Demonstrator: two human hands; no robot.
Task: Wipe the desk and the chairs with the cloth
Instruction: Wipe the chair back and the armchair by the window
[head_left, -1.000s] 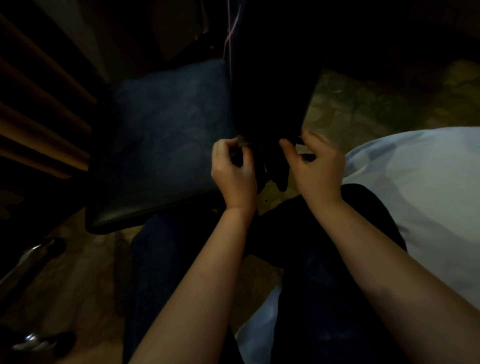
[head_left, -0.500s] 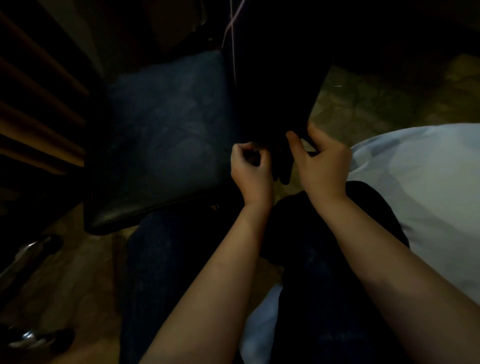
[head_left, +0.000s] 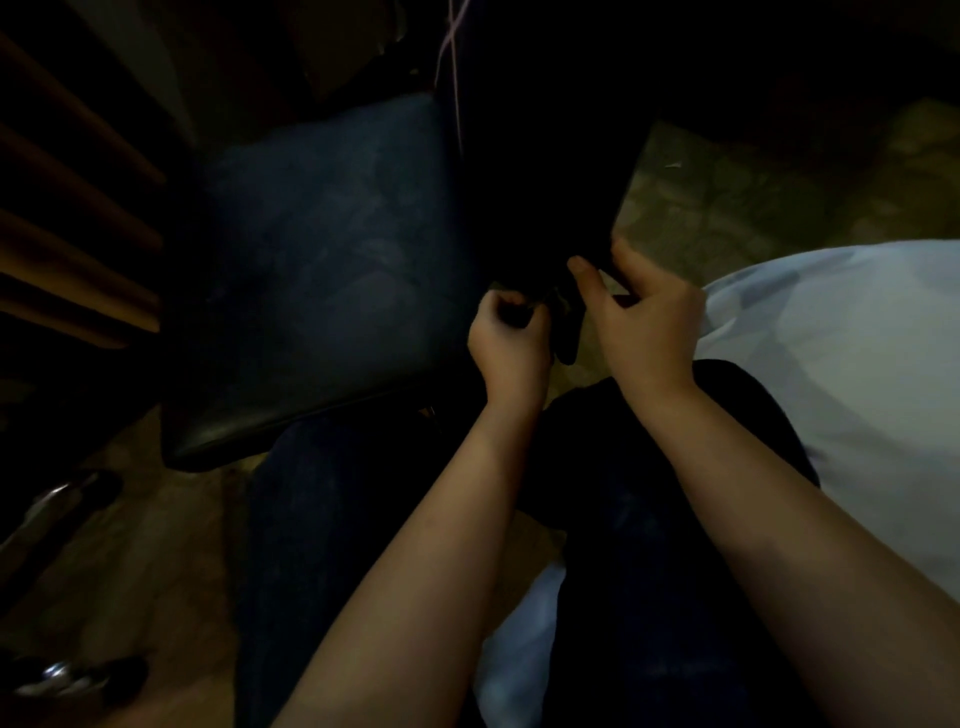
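I see both hands meeting at the lower edge of a dark cloth (head_left: 540, 171) that hangs down the middle of my view. It is too dim for me to tell where the cloth ends at the top. The left hand (head_left: 511, 345) has its fingers (head_left: 501, 304) curled tight on the cloth's bottom edge. The right hand (head_left: 644, 317) pinches the same edge, thumb in front and fingers behind, with a dark tip of cloth dangling between the two hands. Just left of the cloth is a chair (head_left: 322, 270) with a blue padded seat, touching or overlapped by the cloth. A patterned floor (head_left: 727, 197) shows to the right, above a white garment (head_left: 831, 338).
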